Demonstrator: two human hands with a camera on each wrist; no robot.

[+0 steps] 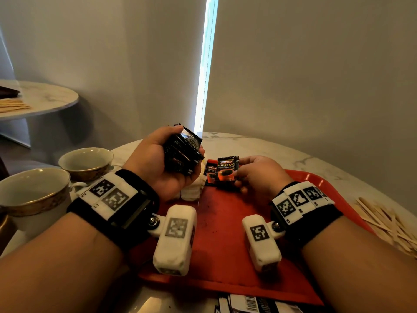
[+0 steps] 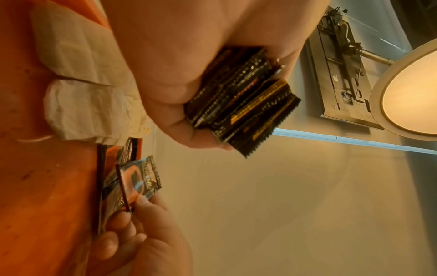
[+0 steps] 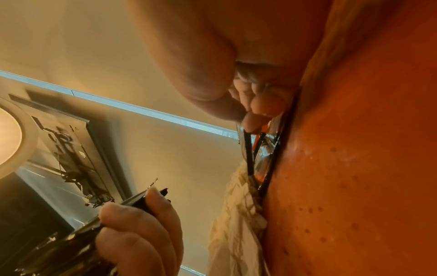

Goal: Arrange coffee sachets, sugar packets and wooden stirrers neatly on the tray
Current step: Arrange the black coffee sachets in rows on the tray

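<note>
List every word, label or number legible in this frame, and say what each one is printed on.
"SUPREMO": on the coffee sachet that the right hand pinches over the red tray.
"KOPI": partly hidden, on the sachet behind it.
Sachet stack in the left hand: print too blurred to read.
Barcode papers at the bottom edge: too small to read.

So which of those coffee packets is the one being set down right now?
The SUPREMO sachet, pinched upright in the right hand at the far edge of the red tray. Another stands behind it; the rest are bundled in the left hand.
</note>
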